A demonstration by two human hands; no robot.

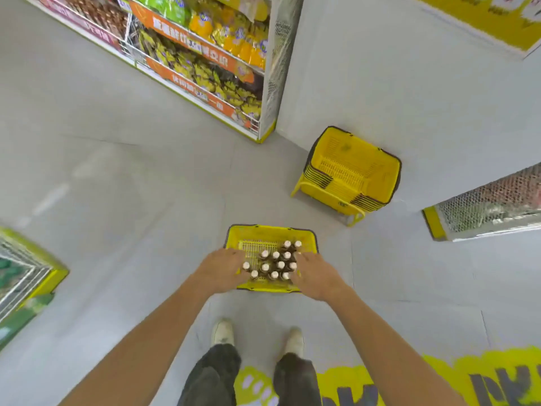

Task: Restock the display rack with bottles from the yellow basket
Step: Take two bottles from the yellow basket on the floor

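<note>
A yellow basket (234,238) stands on the grey floor just ahead of my feet. Several brown bottles with white caps (276,263) stand upright in its right and near part. My left hand (222,269) reaches down over the basket's near left side, its fingertips against the leftmost bottle (246,265). At the basket's right side my right hand (314,276) reaches down with its fingers against the right-hand bottles (292,265). The backs of both hands hide the fingertips, so any grip is unclear. The display rack (205,63) stands far ahead on the left.
A stack of empty yellow baskets (351,171) sits against the white wall ahead on the right. A mesh-sided shelf end (483,209) juts in from the right, and another rack corner (26,276) from the left. Yellow floor graphics (439,379) lie near my feet.
</note>
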